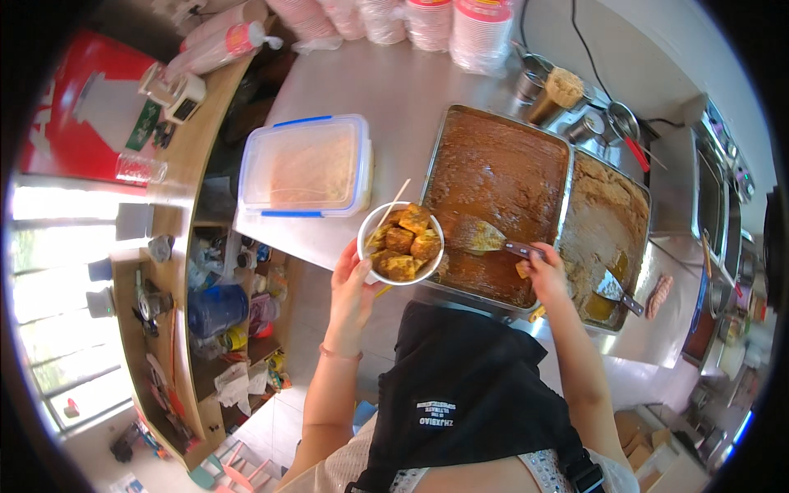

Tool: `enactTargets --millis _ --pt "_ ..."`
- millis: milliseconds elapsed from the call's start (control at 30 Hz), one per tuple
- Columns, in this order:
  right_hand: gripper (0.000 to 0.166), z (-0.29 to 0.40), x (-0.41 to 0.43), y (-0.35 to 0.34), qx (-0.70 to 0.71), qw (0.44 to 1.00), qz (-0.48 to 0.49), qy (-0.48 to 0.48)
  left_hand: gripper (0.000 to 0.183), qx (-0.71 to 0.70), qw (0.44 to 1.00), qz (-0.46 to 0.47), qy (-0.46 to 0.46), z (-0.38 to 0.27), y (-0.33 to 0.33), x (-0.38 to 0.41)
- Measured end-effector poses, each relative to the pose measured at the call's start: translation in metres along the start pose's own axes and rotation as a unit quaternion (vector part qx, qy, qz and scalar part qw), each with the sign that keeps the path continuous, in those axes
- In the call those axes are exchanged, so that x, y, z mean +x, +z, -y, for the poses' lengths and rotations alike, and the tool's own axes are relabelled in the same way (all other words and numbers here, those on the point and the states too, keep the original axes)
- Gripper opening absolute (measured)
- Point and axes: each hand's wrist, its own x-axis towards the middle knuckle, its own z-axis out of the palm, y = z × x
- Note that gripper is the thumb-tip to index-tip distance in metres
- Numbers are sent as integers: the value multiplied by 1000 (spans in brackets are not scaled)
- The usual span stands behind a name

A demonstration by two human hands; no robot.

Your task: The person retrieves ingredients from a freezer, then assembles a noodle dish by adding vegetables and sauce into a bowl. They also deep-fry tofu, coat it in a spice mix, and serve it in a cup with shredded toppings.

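Note:
My left hand [351,277] grips a white paper cup [362,229] heaped with brown-coated food chunks [400,240]. A thin wooden skewer [397,198] leans out of the cup over its far rim. In my right hand [545,271] is the dark riveted handle of a metal spatula [484,237], its blade smeared with yellow-brown sauce. That blade is over the front left part of a steel tray [439,138] of dark brown sauce, close to the cup. A small yellow piece [521,270] is beside my right fingers; whether they touch it I cannot tell.
A second tray [644,191] of lighter paste adjoins on the right, with another spatula [616,293] lying in it. Left of the trays stands a lidded plastic container [305,165]. Wrapped cup stacks [481,34], a holder of skewers [562,89] and a red-handled strainer [624,120] stand behind.

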Motion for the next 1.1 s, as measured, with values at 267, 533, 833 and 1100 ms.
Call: enactTargets --millis 267,533,833,1100 --pt "15 95 -67 43 -25 997 39 -54 52 30 998 49 -23 8 18 10" --pt "17 149 -101 119 -272 950 71 -137 51 61 996 65 -13 21 35 5" --pt "18 138 -109 65 -151 977 37 -147 51 -33 997 65 -37 20 13 3" --pt "18 56 -34 -74 -122 984 -90 -96 50 -97 995 18 -14 8 -17 -7"
